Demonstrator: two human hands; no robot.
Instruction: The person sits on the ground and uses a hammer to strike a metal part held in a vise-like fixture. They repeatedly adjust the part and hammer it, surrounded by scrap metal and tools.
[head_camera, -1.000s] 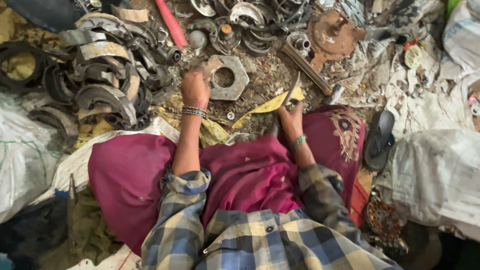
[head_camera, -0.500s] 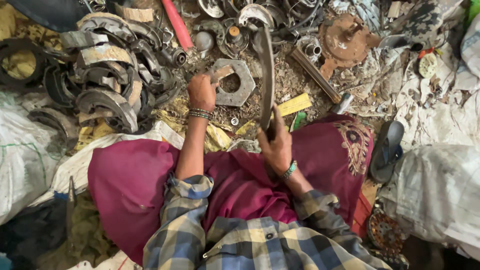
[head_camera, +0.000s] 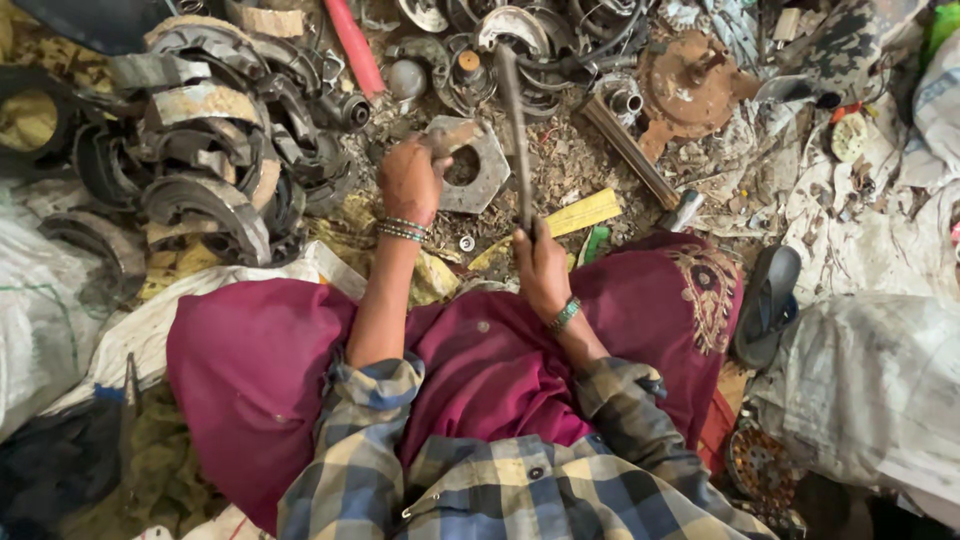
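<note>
- The right hand (head_camera: 541, 268) sits nearest the lap, just this side of the hexagonal metal plate (head_camera: 468, 168), clenched around the lower end of a long dark metal bar (head_camera: 515, 130).
- The bar's long axis runs almost straight away from the body, passing just right of the plate, its far tip up among the scrap rings.
- The left hand (head_camera: 408, 180) lies further out, at the plate's left edge, closed on a small brownish piece (head_camera: 452, 138) held over the plate's upper left; I cannot tell what that piece is.
- The left hand is nearer to the plate; the right stands a little apart.
- Beyond the plate lies a rusty round hub (head_camera: 690, 85), up and right.
- Against half a second ago, the bar stands straighter and reaches further past the plate; the left hand stays by it.
</note>
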